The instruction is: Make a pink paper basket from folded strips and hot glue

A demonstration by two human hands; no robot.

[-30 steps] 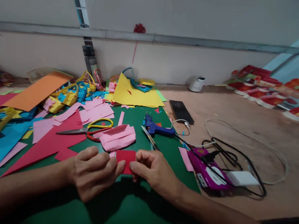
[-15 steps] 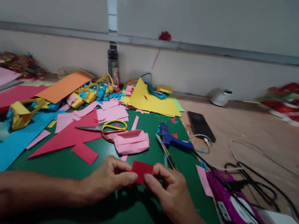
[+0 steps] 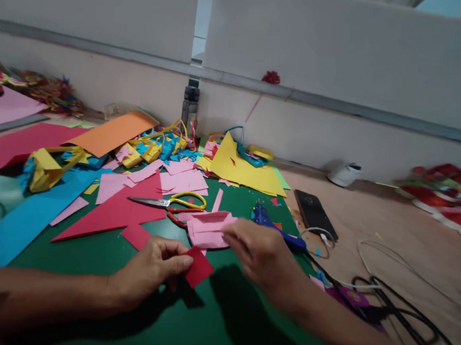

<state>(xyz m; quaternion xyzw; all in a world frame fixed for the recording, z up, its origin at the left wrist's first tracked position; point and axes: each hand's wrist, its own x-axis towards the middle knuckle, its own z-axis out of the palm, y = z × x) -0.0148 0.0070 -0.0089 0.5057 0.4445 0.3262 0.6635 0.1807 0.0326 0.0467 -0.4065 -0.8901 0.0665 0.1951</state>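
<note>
Pinched between the thumb and fingers of my left hand (image 3: 143,269) is a small red paper piece (image 3: 200,268), its free corner pointing right above the green mat (image 3: 186,328). My right hand (image 3: 266,257) holds nothing that I can see. Its fingers reach left, at the right edge of a folded pink paper piece (image 3: 205,234); whether they touch it I cannot tell. Scissors (image 3: 188,197) with yellow and red handles lie just behind, one handle partly under the pink paper. A blue glue gun (image 3: 262,214) is partly hidden behind my right hand.
To the left lie a red paper triangle (image 3: 108,210), a red rectangle (image 3: 134,235) and a blue sheet (image 3: 30,226). Small yellow-and-blue paper baskets (image 3: 47,171) and yellow sheets (image 3: 234,167) are farther back. A phone (image 3: 315,214) and black cables (image 3: 406,319) lie right.
My right hand has let go of the small red paper and moved up and right, toward the pink paper. My left hand keeps the red piece, now tilted. The view has shifted and tilted slightly.
</note>
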